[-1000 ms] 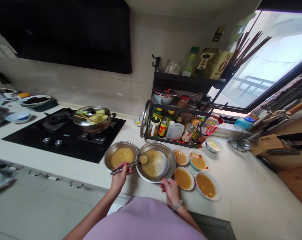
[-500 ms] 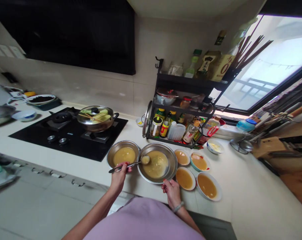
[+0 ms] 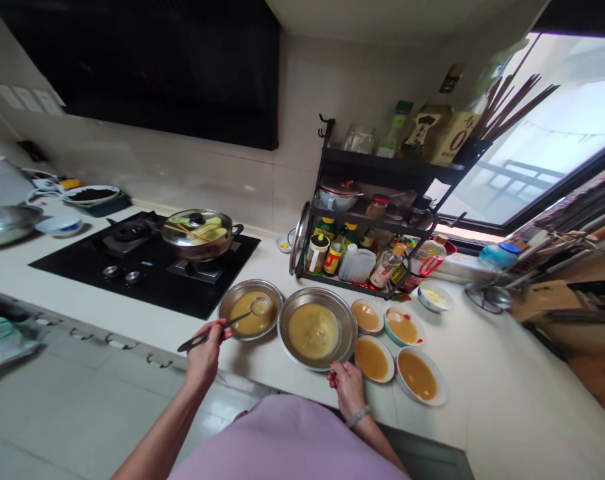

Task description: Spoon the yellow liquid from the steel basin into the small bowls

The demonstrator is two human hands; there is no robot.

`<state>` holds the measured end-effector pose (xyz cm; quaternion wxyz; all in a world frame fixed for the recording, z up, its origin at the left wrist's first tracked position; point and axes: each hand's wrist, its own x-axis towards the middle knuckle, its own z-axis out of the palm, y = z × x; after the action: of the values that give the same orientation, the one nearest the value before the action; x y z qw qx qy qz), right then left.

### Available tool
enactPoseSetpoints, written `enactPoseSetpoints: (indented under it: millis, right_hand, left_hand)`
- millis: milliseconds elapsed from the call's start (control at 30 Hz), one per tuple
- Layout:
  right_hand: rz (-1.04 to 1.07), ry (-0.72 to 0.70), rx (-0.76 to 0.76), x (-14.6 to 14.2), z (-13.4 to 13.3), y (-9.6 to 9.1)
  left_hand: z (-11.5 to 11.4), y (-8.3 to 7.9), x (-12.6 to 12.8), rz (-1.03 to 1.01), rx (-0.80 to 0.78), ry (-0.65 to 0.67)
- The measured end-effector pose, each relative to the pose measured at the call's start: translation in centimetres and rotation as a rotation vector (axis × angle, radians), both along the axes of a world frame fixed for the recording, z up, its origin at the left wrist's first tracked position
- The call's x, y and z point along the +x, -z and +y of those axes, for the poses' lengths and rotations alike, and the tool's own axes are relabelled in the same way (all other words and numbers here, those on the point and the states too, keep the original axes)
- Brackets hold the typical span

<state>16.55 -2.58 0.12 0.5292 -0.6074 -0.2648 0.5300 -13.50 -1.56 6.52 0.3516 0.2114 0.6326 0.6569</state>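
Observation:
My left hand is closed around the dark handle of a ladle. The ladle's bowl is over the smaller metal bowl, at the surface of its yellowish-brown liquid. Directly right stands a larger metal bowl holding similar pale liquid with bits in it. At that bowl's near right rim, my right hand has its fingers curled and pinched on the edge. Several small bowls of brown liquid, among them a white oval bowl and a teal-edged bowl, sit right of the larger bowl.
A lidded pan with green pieces and chopsticks stands on the black stove. Behind the bowls is a black rack of bottles and jars. A bowl of pale bits and a knife block are to the right.
My left hand has moved left with the ladle, carrying it from the larger metal bowl to the smaller one. My right hand stays at the larger bowl's rim.

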Motion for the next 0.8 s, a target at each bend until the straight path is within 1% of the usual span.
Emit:
enactPoseSetpoints:
  millis: [100, 167, 267, 333, 367, 433, 500, 567, 667, 800]
  right_hand:
    - [0.002, 0.005, 0.001, 0.0, 0.1, -0.1]
    - [0.001, 0.006, 0.0, 0.0, 0.1, -0.1]
    - [0.0, 0.008, 0.001, 0.1, 0.1, 0.0]
    - [0.0, 0.006, 0.002, 0.1, 0.1, 0.1]
    - [0.001, 0.004, 0.003, 0.2, 0.1, 0.2]
    - [0.001, -0.003, 0.004, 0.2, 0.1, 0.2]
    - [0.003, -0.006, 0.004, 0.2, 0.1, 0.2]
    - [0.004, -0.005, 0.005, 0.2, 0.1, 0.2]
    - [0.004, 0.0, 0.007, 0.1, 0.1, 0.2]
    - [0.001, 0.009, 0.008, 0.1, 0.1, 0.1]
  left_hand:
    - [-0.5, 0.4, -0.8, 0.177, -0.092, 0.034]
    - [-0.8, 0.7, -1.0, 0.301, -0.101, 0.065]
    - [-1.2, 0.9, -0.9, 0.47, 0.004, 0.094]
    - [-1.3, 0.6, -0.6, 0.535, 0.06, 0.102]
    - [-1.3, 0.4, -0.4, 0.54, 0.059, 0.098]
    - [-1.3, -0.1, -0.2, 0.494, 0.006, 0.08]
    - [-1.2, -0.6, 0.2, 0.397, -0.048, 0.062]
    - [-1.1, -1.0, 0.6, 0.303, -0.057, 0.07]
    - [-1.1, -1.3, 1.6, 0.246, -0.029, 0.126]
    - [-0.8, -1.3, 4.2, 0.262, 0.006, 0.267]
